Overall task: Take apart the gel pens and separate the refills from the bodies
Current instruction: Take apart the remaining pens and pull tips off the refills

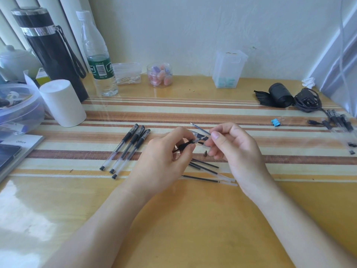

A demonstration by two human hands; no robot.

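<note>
Three capped gel pens (126, 149) lie side by side on the striped mat, left of my hands. My left hand (164, 161) grips a pen body (185, 145) by its black grip section. My right hand (233, 149) pinches the front end of that pen between thumb and fingers, and a thin refill (200, 129) points up and left from it. A small metal tip (205, 153) lies on the mat just below my right fingers. Several loose refills (208, 170) lie under my hands, partly hidden.
A white roll (62, 102), black flask (52, 53) and water bottle (98, 60) stand at the back left. Clear jars (159, 74) and a plastic box (229, 70) line the wall. More pen parts (340, 122), a blue clip (276, 122) and a black cable (307, 102) lie right.
</note>
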